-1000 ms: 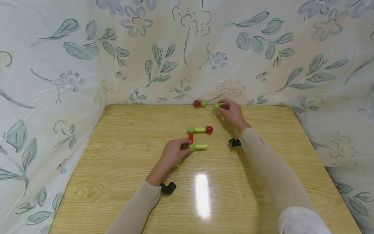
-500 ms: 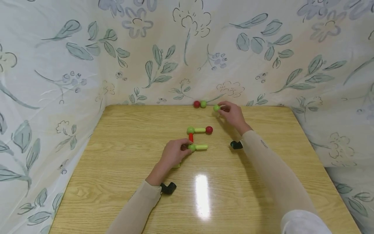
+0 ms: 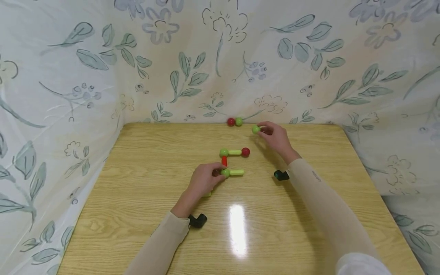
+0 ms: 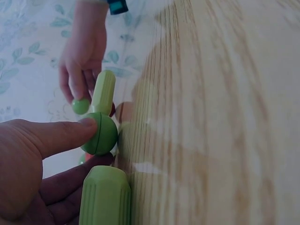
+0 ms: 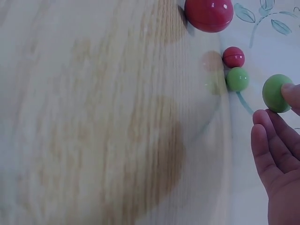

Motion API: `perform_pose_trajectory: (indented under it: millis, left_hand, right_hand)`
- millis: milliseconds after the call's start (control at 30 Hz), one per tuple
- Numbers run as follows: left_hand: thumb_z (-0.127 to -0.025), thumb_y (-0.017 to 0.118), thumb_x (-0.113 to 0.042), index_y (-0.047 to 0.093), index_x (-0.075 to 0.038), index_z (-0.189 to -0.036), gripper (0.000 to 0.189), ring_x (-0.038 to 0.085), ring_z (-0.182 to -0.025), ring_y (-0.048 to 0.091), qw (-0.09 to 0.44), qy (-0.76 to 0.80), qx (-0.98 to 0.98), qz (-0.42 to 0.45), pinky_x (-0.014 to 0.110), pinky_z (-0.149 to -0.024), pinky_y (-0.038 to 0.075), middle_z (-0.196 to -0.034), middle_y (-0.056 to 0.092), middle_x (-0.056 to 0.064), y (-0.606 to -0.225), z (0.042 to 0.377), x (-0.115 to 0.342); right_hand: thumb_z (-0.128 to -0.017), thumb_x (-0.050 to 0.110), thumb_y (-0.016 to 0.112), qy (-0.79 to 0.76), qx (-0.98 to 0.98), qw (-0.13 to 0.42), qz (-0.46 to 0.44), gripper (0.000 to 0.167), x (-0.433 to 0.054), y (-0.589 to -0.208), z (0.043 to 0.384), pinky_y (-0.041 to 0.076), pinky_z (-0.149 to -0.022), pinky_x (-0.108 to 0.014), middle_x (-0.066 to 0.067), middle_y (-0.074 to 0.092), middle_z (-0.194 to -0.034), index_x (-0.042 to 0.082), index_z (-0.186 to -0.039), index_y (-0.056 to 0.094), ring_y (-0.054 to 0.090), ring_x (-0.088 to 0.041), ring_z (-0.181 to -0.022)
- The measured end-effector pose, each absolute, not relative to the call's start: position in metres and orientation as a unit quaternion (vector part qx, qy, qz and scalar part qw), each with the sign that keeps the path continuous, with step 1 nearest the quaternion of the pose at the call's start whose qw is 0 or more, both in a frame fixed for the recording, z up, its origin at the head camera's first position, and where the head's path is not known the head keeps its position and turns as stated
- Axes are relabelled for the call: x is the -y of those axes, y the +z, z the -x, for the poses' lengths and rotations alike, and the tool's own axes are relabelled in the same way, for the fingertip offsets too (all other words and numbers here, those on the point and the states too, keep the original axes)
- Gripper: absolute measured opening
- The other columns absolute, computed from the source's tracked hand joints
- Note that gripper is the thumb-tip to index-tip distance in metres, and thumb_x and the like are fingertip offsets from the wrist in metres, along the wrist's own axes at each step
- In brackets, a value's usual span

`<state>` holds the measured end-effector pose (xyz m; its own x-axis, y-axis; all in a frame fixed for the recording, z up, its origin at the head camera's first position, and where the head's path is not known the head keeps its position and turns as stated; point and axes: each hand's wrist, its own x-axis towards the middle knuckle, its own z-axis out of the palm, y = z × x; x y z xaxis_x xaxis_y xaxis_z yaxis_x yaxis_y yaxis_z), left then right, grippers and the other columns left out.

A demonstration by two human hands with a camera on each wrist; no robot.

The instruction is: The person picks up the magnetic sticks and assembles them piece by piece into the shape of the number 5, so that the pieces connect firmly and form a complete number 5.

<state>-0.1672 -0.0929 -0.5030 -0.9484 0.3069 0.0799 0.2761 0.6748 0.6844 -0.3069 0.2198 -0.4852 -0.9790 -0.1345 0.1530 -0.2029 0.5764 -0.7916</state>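
Observation:
My left hand (image 3: 204, 178) pinches a green ball (image 4: 106, 133) between thumb and fingers at the corner of a ball-and-stick piece on the table. From that ball a yellow-green stick (image 3: 236, 172) points right, and a red stick (image 3: 224, 161) runs back to another green ball (image 3: 224, 152). A second yellow-green stick (image 3: 235, 152) joins that one to a red ball (image 3: 245, 152). Another yellow-green stick (image 4: 105, 197) lies near my left palm, partly hidden in the head view. My right hand (image 3: 277, 139) holds a loose green ball (image 5: 276, 93) by its fingertips, above the table's back part.
A red ball (image 3: 231, 122) and a green ball (image 3: 238, 121) sit side by side at the table's back edge, against the flowered cloth (image 3: 220, 84). The wooden table (image 3: 144, 152) spreads around the piece. A black wrist mount (image 3: 198, 221) juts from each sleeve.
My right hand has drawn slightly toward me from the table's back edge, carrying the green ball. My left hand and the ball-and-stick piece have stayed in place.

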Motion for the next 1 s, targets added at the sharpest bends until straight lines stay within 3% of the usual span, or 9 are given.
perform_pose_trajectory:
  millis: [1000]
  left_hand:
    - [-0.097,0.085,-0.019,0.082,-0.019,-0.121,0.024,0.01,-0.083,0.065,0.027,0.371,-0.914,-0.161,0.033,-0.075,0.055,-0.094,0.073,-0.006,-0.503,0.168,0.095]
  right_hand:
    - [-0.106,0.028,0.076,0.456,0.882,0.04,-0.11,0.035,-0.233,-0.482,0.263,0.058,-0.097,-0.05,-0.015,0.075,-0.126,0.014,-0.137,0.071,0.072,-0.032,-0.112]
